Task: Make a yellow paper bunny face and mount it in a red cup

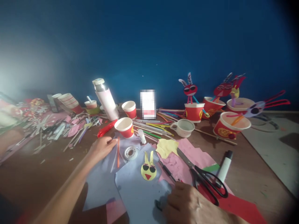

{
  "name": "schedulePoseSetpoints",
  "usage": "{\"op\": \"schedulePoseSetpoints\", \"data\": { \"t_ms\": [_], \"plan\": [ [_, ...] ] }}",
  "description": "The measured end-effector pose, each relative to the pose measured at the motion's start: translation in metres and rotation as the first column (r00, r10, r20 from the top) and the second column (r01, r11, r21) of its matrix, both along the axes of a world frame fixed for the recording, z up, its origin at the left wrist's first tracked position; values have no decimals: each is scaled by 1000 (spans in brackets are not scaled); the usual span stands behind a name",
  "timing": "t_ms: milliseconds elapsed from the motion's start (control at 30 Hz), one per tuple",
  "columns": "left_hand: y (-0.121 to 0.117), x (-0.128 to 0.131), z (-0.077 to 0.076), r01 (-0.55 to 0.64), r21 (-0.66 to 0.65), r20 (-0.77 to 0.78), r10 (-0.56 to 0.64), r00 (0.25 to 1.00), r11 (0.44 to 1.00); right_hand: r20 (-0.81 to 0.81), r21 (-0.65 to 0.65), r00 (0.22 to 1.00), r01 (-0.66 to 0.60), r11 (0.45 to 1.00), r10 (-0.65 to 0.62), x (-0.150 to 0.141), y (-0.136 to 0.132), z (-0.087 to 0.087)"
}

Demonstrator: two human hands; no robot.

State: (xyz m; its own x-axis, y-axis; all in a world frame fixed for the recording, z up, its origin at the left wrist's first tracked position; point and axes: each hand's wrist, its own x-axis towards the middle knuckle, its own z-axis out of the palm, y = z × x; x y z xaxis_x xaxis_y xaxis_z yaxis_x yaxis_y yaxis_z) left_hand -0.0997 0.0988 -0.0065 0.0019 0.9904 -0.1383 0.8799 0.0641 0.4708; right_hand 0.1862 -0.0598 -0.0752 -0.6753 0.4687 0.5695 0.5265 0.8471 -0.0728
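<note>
My left hand [104, 147] rests at the edge of a pale blue paper sheet, its fingers reaching out to the top of a narrow orange strip [118, 155]. A roll of clear tape [130, 153] lies just right of it. My right hand [189, 200] is closed at the lower front; a small dark thing [158, 205] shows at its fingers, its kind unclear. A black pen [167, 171] lies just beyond the knuckles. Between the hands, on blue paper [135, 193], is a yellow rabbit-like paper face [148, 171] with dark eyes and a red triangle. Black-handled scissors [198, 174] lie right of it.
Red paper cups [124, 127] and a leaning pink thermos [106, 101] stand behind. Paper figures [190, 89] rise from cups at right. A white mug [184, 128], glue stick [225, 168] and paper scraps [72, 127] lie around. Another person's blurred arm [10, 140] enters at left.
</note>
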Motion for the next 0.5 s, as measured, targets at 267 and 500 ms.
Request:
{"op": "schedulePoseSetpoints", "data": {
  "t_ms": [267, 500],
  "plan": [
    [13, -5, -26, -51, 19, 28, 50, 998, 999, 121, -214, 993, 28, 976, -1, 6, -5, 19],
    [-20, -22, -9, -15, -48, 303, 29, 953, 999, 188, -337, 980, 0, 941, 68, 9, -1, 32]
  ]
}}
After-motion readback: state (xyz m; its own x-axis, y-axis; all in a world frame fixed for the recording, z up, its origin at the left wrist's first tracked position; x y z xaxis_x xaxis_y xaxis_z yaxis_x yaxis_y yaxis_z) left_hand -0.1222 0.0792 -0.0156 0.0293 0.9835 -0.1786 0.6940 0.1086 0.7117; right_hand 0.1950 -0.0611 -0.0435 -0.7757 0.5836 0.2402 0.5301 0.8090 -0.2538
